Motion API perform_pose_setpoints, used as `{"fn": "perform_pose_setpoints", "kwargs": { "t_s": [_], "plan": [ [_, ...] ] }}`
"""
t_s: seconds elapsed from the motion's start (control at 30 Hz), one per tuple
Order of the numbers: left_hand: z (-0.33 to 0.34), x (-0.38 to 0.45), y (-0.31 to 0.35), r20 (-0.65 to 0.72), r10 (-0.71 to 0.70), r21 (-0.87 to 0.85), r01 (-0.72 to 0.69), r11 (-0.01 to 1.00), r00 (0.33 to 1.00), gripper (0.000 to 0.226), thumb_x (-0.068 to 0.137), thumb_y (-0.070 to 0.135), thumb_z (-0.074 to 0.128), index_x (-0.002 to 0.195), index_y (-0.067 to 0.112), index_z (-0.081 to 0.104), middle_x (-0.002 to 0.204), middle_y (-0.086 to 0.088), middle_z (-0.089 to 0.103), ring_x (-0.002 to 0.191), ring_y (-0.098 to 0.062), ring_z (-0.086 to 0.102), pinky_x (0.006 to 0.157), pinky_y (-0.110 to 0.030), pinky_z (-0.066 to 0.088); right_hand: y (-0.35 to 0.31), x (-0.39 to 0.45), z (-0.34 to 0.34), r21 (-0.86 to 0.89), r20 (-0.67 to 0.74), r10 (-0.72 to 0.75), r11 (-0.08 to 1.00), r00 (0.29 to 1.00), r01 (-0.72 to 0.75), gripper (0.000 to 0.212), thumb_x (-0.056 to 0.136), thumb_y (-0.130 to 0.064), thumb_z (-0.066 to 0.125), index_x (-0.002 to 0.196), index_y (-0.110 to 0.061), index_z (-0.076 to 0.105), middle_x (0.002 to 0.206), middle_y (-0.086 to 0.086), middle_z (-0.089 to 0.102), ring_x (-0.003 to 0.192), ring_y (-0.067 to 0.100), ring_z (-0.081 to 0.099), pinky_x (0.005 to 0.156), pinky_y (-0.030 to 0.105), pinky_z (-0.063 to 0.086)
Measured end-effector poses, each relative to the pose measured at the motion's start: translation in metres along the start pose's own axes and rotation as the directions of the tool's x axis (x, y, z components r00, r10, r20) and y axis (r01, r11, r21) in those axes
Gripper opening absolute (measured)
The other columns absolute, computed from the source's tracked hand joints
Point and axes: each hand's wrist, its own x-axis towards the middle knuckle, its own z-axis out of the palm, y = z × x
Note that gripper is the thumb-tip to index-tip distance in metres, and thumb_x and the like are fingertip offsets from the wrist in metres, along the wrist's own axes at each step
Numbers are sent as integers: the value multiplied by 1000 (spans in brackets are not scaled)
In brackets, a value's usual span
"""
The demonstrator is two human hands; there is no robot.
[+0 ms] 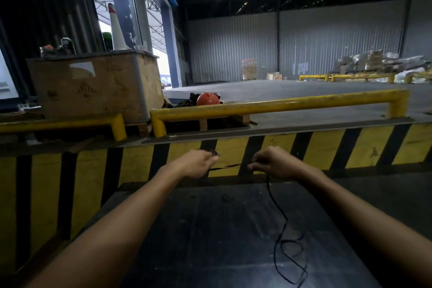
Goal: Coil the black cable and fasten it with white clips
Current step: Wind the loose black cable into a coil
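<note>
A thin black cable (279, 211) runs taut between my two hands, then drops from the right one and trails in loose loops over the dark surface at lower right. My left hand (197, 163) is closed on one end of the cable, with a small dark bunch showing at the fingertips. My right hand (272, 163) pinches the cable a short way to the right. Both hands are held out in front of the striped wall. No white clips are visible.
A dark flat surface (210, 229) lies below my arms. Ahead stands a yellow-and-black striped wall (325, 149) topped by yellow rails (280, 104). A wooden crate (98, 84) sits at the left, an orange helmet (208, 98) behind the rail.
</note>
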Motion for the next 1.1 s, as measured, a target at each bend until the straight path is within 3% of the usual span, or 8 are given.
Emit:
{"fn": "perform_pose_setpoints", "kwargs": {
  "t_s": [0.1, 0.23, 0.4, 0.67, 0.77, 0.87, 0.93, 1.1],
  "plan": [
    [1, -15, 16, 374, -13, 41, -3, 999, 927, 42, 95, 54, 33, 120, 32, 58, 118, 0, 63, 103, -16, 60, 98, -43, 44, 1, 2, -19, -117, -56, -12, 993, 998, 6, 5, 90, -24, 57, 90, -24, 62, 85, -8, 60, 75, 5, 59, 65, 21, 47],
    [-1, -29, 17, 686, 272, -476, 134, 869, 675, 35, 95, 52, 31, 127, 53, 47, 139, 5, 51, 122, -25, 55, 94, -51, 48, 14, 3, -16, 34, -174, 66, 998, 982, -61, 11, 95, -21, 49, 91, -23, 60, 86, -4, 59, 74, 8, 57, 62, 22, 44],
    [2, -26, 31, 361, 633, -932, 281, 227, 685, 48, 95, 45, 33, 142, 40, 37, 137, -6, 56, 120, -35, 55, 91, -63, 46, 24, -3, 28, 313, -81, 177, 939, 981, -143, 20, 98, -27, 42, 94, -22, 61, 91, 1, 62, 85, 18, 61, 68, 27, 48],
    [-22, -1, 43, -258, 135, -948, -224, -227, 957, 35, 97, 47, 35, 129, 42, 49, 148, -3, 35, 126, -33, 43, 91, -68, 37, 37, -24, 96, 131, 89, 146, 979, 985, -157, 30, 97, -33, 44, 67, -31, 49, 71, -9, 58, 63, 7, 58, 55, 21, 42],
    [-32, 8, 25, -401, -198, -905, -420, -64, 894, 55, 94, 51, 39, 144, 28, 33, 151, -7, 33, 134, -34, 36, 100, -67, 31, 46, -30, 87, 144, 46, 140, 979, 989, -145, 28, 96, -36, 46, 71, -28, 56, 74, -8, 62, 61, 1, 55, 53, 19, 41],
    [-28, 10, 0, -537, -308, -820, -401, 408, 785, 49, 96, 50, 35, 140, 29, 41, 109, 9, 57, 98, -10, 54, 84, -44, 45, 53, -32, 67, 137, 45, 105, 984, 993, -110, 29, 94, -41, 47, 75, -25, 63, 70, -6, 63, 61, 4, 57, 53, 17, 43],
    [-17, 7, -14, -549, -190, -645, -268, 715, 814, 36, 98, 47, 34, 120, 32, 57, 87, 13, 52, 80, -8, 52, 71, -31, 42, 54, -31, 46, 148, 50, 83, 985, 995, -89, 29, 91, -44, 51, 80, -22, 67, 72, 0, 64, 64, 13, 58, 56, 28, 44],
    [14, -1, -20, 47, -17, -77, 20, 997, 999, 42, 99, 41, 33, 133, 21, 50, 123, -1, 56, 107, -15, 54, 86, -29, 41, 36, -24, -12, 335, -10, -27, 942, 1000, 29, 17, 84, -39, 62, 71, -28, 65, 65, -5, 59, 56, 4, 54, 51, 20, 45]
  ]
}}
